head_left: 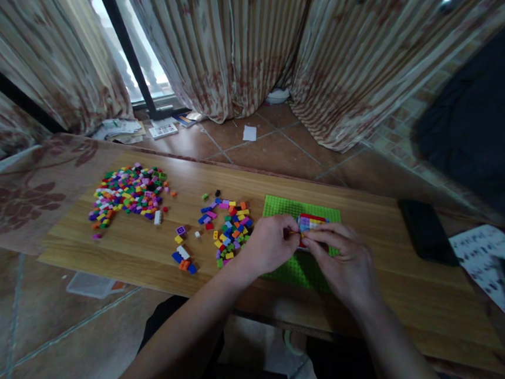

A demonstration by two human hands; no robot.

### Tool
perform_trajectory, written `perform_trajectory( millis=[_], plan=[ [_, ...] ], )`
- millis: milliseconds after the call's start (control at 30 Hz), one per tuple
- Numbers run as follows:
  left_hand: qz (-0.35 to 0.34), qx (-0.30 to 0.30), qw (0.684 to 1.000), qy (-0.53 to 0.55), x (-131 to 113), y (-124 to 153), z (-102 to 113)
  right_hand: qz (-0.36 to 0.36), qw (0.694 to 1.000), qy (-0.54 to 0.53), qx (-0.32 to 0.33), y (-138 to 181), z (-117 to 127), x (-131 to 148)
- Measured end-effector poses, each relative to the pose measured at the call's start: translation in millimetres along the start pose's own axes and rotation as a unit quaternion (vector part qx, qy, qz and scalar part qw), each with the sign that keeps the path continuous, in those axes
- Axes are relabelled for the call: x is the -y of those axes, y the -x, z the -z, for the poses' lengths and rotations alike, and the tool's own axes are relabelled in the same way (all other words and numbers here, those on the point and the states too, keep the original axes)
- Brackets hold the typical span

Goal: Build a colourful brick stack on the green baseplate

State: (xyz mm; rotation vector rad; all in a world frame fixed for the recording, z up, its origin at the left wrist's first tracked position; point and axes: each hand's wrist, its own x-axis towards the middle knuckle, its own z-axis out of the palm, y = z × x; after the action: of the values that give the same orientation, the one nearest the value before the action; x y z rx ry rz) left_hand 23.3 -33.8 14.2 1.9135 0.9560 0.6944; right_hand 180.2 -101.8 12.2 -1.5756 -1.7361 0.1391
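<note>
A small brick build (pixel 313 219), red along its far side with paler bricks next to it, sits on the right part of a green studded plate (pixel 280 206). The left hand (pixel 275 243) comes in from the left, thumb and finger drawn close at the build's near left corner; whether its grip is clamped on a piece, I cannot tell. The right hand (pixel 349 260) reaches in from the near right, thumb and fingers at the build's near side; its grip is partly hidden, so I cannot tell if it is clamped.

The plate spans much of the depth of the wooden tabletop (pixel 388 284), its far edge just short of the tabletop's far edge. Just left lies a loose pile (pixel 233 229) of mixed bricks; further left, near the near edge, is a small cluster (pixel 184 260) in blue, white and orange. A big pile (pixel 129 191) fills the far left. A wide stretch of wood runs right from the plate to a black case (pixel 427 230) by the right end.

Beyond it, a white sheet (pixel 482 246) bears rows of dark marks, too blurred to read. On the tiled floor (pixel 293 150), a booklet (pixel 163 130) shows dark lettering, also illegible, before striped curtains (pixel 231 50).
</note>
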Motion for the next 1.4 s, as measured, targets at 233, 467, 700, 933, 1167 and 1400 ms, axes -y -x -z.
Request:
perform_trajectory(
  millis=[233,467,700,933,1167,1400],
  plan=[
    [0.003,0.008,1.000,0.009,0,0,1,-0.032,0.999,-0.023,0.002,-2,0,2],
    [0.019,0.001,0.999,0.027,0,-1,0,-0.034,0.999,-0.021,0.009,-5,0,7],
    [0.032,0.022,0.998,0.047,4,-3,2,-0.031,0.999,-0.026,0.015,-2,1,2],
    [0.032,0.039,0.997,0.051,8,-3,2,-0.022,0.999,-0.014,0.023,0,3,1],
    [0.029,0.046,0.997,0.063,10,-2,1,-0.035,0.999,-0.016,0.029,-1,6,3],
    [0.034,0.040,0.997,0.056,5,-2,3,-0.015,1.000,-0.009,0.019,0,4,3]
  ],
)
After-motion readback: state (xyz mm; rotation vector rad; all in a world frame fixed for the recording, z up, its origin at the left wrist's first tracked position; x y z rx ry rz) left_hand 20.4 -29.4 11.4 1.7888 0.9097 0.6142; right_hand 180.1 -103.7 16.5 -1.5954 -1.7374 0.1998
